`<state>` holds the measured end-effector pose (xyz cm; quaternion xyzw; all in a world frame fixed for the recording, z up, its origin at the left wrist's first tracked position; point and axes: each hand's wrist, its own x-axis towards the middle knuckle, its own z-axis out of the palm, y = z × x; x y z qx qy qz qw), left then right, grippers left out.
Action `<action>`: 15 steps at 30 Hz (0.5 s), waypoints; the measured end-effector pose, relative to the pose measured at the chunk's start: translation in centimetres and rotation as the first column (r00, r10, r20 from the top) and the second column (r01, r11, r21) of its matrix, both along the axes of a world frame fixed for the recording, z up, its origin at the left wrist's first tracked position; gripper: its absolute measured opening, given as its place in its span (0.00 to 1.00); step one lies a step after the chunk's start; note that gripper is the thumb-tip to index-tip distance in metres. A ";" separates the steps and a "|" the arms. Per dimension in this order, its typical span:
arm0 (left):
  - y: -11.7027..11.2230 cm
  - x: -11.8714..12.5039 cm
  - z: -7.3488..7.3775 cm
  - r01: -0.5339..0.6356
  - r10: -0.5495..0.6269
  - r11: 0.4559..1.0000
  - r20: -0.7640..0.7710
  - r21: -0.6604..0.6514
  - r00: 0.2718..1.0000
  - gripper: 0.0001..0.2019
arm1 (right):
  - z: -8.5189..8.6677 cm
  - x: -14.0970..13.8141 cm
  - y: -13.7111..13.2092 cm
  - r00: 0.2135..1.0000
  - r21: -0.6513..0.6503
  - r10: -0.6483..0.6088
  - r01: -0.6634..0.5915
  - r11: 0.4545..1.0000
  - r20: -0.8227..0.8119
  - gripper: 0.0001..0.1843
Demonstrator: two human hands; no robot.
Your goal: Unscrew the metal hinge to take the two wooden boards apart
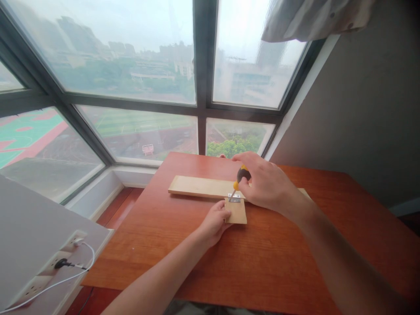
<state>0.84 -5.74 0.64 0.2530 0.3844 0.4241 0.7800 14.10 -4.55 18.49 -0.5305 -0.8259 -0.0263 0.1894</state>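
My right hand (262,181) is closed around the black and yellow handle of a screwdriver (243,174). Its shaft slants down to a silver metal hinge (235,197), with the tip at the hinge's lower left. The hinge joins a small wooden block (236,212) to a long pale wooden board (200,186) lying across the table. My left hand (215,222) grips the small block at its left edge, thumb on top and fingers beneath. Part of the long board is hidden behind my right hand; its far end (305,192) shows past the wrist.
All this rests on a reddish-brown wooden table (157,245). Large windows with a dark frame (202,87) stand behind it. At the left, a power socket panel (49,264) holds plugs and a white cable (65,278). A grey curtain (315,19) hangs at the upper right.
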 end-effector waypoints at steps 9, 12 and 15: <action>-0.2 0.1 0.3 -0.016 0.016 0.999 -0.014 0.028 1.000 0.13 | 0.0 -0.5 -0.2 0.987 0.021 -0.144 0.143 0.990 0.077 0.14; -0.3 0.1 0.3 -0.011 0.011 0.999 0.000 0.039 1.000 0.13 | 0.0 -0.4 -0.4 0.995 0.021 -0.088 0.087 0.996 0.039 0.20; -0.3 0.1 0.3 -0.004 0.004 0.999 0.011 0.037 1.000 0.13 | 0.0 -0.4 -0.5 0.993 0.025 -0.110 0.109 0.994 0.051 0.19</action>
